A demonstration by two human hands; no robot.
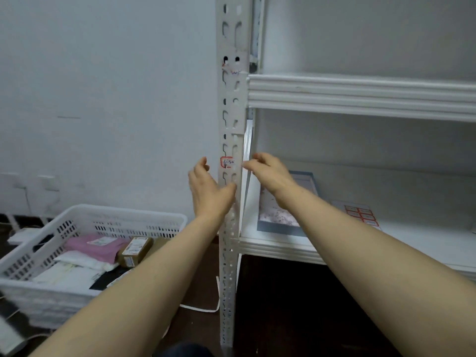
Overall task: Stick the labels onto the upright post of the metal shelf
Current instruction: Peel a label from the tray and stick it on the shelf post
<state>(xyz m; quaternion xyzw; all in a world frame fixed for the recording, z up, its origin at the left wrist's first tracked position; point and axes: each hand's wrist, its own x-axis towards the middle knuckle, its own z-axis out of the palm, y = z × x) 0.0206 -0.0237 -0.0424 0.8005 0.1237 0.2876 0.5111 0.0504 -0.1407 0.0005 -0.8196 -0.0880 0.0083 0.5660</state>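
A white slotted upright post of the metal shelf runs down the middle. A small red-bordered label with handwriting sits stuck on its front face. My left hand is just left of the post, fingers relaxed, its thumb touching the post below the label. My right hand reaches in from the right, fingertips at the post's right edge level with the label, holding nothing I can see. A sheet of red-bordered labels lies on the lower shelf board.
A white plastic basket with parcels and bags stands on the dark floor at the left. A flat grey-framed box lies on the lower shelf. An upper shelf beam crosses at the right. A white wall stands behind.
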